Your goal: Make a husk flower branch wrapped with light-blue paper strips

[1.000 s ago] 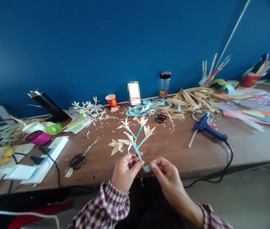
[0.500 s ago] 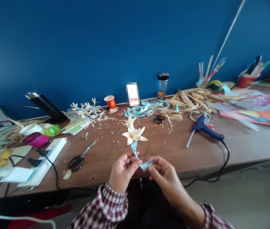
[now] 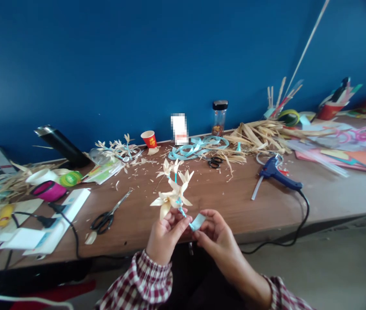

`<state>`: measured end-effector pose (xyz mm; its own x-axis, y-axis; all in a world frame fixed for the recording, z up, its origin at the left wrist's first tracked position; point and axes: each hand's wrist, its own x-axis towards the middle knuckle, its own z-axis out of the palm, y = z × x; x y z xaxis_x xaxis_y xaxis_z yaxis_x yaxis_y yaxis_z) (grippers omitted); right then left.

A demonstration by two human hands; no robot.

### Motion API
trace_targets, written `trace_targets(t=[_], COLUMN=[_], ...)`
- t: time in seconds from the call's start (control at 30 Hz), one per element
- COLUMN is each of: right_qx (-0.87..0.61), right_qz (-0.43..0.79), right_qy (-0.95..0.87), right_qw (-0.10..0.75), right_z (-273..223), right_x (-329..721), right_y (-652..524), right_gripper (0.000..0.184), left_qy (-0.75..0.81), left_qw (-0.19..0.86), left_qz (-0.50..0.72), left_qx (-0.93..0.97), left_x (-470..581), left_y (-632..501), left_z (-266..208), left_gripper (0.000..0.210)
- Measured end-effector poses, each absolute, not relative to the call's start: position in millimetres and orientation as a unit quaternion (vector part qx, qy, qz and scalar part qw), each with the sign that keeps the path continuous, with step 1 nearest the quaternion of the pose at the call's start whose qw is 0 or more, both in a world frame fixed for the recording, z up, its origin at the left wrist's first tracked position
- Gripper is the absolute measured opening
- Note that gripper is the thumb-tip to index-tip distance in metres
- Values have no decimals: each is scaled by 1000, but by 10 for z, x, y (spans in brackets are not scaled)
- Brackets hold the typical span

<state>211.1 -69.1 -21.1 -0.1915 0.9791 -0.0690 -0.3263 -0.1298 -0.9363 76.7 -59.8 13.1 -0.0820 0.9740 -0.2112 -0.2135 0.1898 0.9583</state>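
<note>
My left hand (image 3: 166, 234) pinches the blue-wrapped stem of a spray of artificial flowers (image 3: 178, 191), whose cream, husk-like petals spread above the fingers. A strip of light blue ribbon (image 3: 198, 221) runs from the low end of the stem to my right hand (image 3: 217, 237), which is closed on it between thumb and fingers. Both hands are close together over the table's front edge. Scissors with black handles (image 3: 105, 219) lie to the left of my hands. To the right lies a blue glue gun (image 3: 276, 172) with its glue stick pointing out.
A coil of blue ribbon (image 3: 191, 148), small scissors (image 3: 215, 162) and dried husks (image 3: 254, 135) lie at the back. A power strip (image 3: 69, 215) with plugs, a yellow glue gun (image 3: 0, 219) and a leaning black flask (image 3: 63, 144) are on the left. A lidded jar (image 3: 219, 118) stands by the wall.
The flower spray has turned in my left hand, so several blossoms now show, spread to the left. My right hand has shifted slightly left, and the ribbon strip is angled more upward.
</note>
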Motion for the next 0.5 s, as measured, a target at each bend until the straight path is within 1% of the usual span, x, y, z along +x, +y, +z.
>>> trace_targets(t=[0.17, 0.33, 0.5], right_qx=[-381, -365, -352], right_qz=[635, 670, 679], right_qy=[-427, -405, -377], right_qw=[519, 504, 523], right_z=[-252, -250, -219], right_x=[2120, 2104, 2057], right_y=[-680, -679, -678], right_gripper=[41, 43, 45], left_qy=[515, 550, 554], left_qw=[572, 537, 524], left_qz=[518, 510, 514], left_qx=[373, 386, 393], left_x=[763, 742, 746], left_y=[-609, -591, -591], left_z=[117, 99, 93], left_gripper=[37, 34, 34])
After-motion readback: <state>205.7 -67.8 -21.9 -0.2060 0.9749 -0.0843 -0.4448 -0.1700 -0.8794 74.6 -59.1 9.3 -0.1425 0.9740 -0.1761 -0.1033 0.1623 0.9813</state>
